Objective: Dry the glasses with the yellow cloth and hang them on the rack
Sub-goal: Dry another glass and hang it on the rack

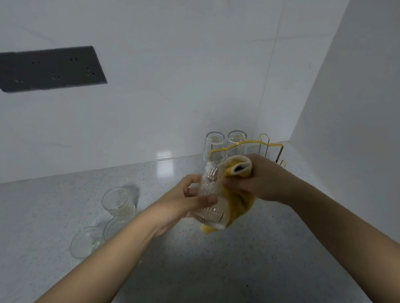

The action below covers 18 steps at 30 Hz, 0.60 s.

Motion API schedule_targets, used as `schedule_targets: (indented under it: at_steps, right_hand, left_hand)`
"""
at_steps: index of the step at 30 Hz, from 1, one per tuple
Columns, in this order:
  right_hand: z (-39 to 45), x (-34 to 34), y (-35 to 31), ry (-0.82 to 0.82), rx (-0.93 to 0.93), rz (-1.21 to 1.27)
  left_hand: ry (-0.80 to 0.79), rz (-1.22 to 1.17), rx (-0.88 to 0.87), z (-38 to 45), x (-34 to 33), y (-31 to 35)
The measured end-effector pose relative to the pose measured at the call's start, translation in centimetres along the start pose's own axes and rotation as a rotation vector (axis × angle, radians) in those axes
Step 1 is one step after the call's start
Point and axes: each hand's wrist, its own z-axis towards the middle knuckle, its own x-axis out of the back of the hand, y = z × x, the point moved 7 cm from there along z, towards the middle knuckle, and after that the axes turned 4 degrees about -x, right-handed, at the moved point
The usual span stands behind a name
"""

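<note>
My left hand point(188, 198) grips a clear ribbed glass point(210, 197) above the counter, thumb and fingers curled round its side. My right hand point(263, 179) holds the yellow cloth point(236, 203) and presses it against the right side of that glass; the cloth drapes down behind the glass. The gold wire rack point(273, 147) stands in the back corner, partly hidden by my right hand. Two ribbed glasses point(214, 145) point(236, 140) hang upside down on its left side. Three more glasses point(118, 202) point(114, 226) point(85, 241) stand upright on the counter to the left.
The speckled grey counter point(230, 267) meets white tiled walls at the back and right. A dark socket panel point(44, 67) is set into the back wall at the left.
</note>
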Motion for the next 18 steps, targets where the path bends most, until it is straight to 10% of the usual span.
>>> schedule_targets:
  at_steps: [3, 11, 18]
  right_hand:
    - [0.8, -1.1, -0.4, -0.046, 0.070, -0.033]
    - [0.3, -4.2, 1.9, 0.458, -0.128, 1.075]
    - [-1.0, -6.4, 1.7, 0.640, -0.129, 0.798]
  left_hand:
    - [-0.058, -0.083, -0.020, 0.3, -1.7, 0.7]
    - [0.241, -0.202, -0.288, 1.2, -1.2, 3.5]
    - [0.384, -0.399, -0.269, 1.3, -0.8, 2.4]
